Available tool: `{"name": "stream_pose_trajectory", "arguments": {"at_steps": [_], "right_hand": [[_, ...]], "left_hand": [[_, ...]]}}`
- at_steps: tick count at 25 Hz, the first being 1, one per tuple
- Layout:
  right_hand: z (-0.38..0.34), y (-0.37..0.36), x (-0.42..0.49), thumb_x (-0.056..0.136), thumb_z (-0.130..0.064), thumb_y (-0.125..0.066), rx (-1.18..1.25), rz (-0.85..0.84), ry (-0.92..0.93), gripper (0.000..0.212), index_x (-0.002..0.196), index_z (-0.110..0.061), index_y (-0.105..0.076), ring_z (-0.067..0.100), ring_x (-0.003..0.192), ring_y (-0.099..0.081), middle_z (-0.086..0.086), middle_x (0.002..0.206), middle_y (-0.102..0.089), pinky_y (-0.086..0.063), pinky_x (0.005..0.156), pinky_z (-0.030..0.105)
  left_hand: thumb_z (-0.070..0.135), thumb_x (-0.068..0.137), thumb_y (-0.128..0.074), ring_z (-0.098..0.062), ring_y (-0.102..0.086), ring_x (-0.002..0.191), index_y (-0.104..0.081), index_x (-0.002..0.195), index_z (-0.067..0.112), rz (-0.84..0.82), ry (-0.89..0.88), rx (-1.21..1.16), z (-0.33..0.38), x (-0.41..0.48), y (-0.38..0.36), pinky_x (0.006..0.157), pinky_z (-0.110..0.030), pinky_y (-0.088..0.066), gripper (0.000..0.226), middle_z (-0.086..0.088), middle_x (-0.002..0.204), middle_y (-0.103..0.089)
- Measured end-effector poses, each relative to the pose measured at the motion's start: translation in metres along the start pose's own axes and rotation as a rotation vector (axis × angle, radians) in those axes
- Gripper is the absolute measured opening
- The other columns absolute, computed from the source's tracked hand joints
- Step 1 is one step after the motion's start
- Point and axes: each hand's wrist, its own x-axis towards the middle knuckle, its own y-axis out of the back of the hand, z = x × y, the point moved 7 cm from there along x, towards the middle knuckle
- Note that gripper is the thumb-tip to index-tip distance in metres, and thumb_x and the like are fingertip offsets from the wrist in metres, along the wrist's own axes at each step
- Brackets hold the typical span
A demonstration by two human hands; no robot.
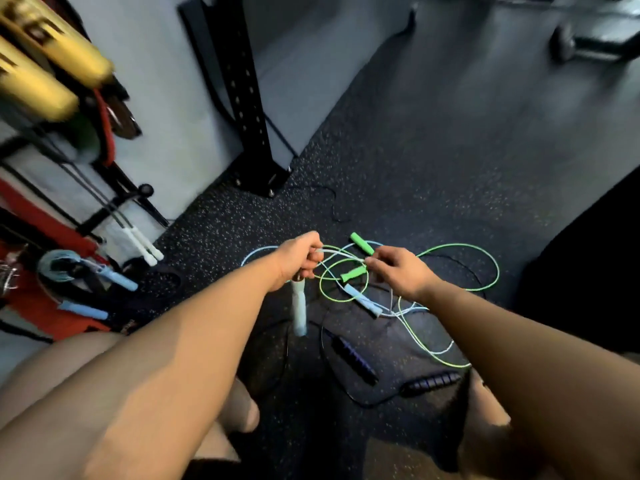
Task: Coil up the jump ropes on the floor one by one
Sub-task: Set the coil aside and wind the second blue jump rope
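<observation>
Two bare forearms reached from the bottom corners toward the middle of the frame. At centre, the left hand (299, 256) was a fist, its fingers curled round the thin cord of the pale blue jump rope (298, 308), whose matte cylindrical handle hung straight down below the knuckles. Just to the right, the right hand (398, 271) pinched the same pale cord between thumb and fingertips, the strand stretched short between the hands. Beneath them, on the dark, speckled rubber floor (415, 150), the glossy green jump rope (485, 271) lay in loose loops, tangled with pale blue cord. Lower down lay the black jump rope (353, 360), with ribbed handles. A black perforated steel post (242, 81) stood at upper centre.
</observation>
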Motion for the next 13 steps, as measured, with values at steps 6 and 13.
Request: {"name": "stream_pose_trajectory", "arguments": {"at_steps": [6, 13], "right_hand": [[-0.094, 0.058, -0.026, 0.094, -0.037, -0.067, 0.115, 0.189, 0.165, 0.027, 0.079, -0.015, -0.065, 0.006, 0.055, -0.041, -0.006, 0.061, -0.049, -0.036, 0.054, 0.024], [-0.081, 0.083, -0.035, 0.096, -0.014, -0.065, 0.373, 0.103, 0.140, 0.010, 0.086, -0.013, -0.066, 0.011, 0.057, -0.051, 0.004, 0.067, -0.056, -0.044, 0.057, 0.028]], "left_hand": [[0.046, 0.100, -0.027, -0.019, -0.038, 0.049, -0.054, 0.074, 0.013, -0.201, -0.013, 0.067, 0.061, -0.049, -0.016, 0.059, -0.033, -0.040, 0.050, 0.004, 0.050, -0.031], [0.068, 0.097, -0.026, -0.016, -0.036, 0.046, -0.054, 0.073, 0.018, -0.309, -0.043, 0.005, 0.089, -0.051, -0.040, 0.055, -0.033, -0.034, 0.062, 0.004, 0.053, -0.030]]}}
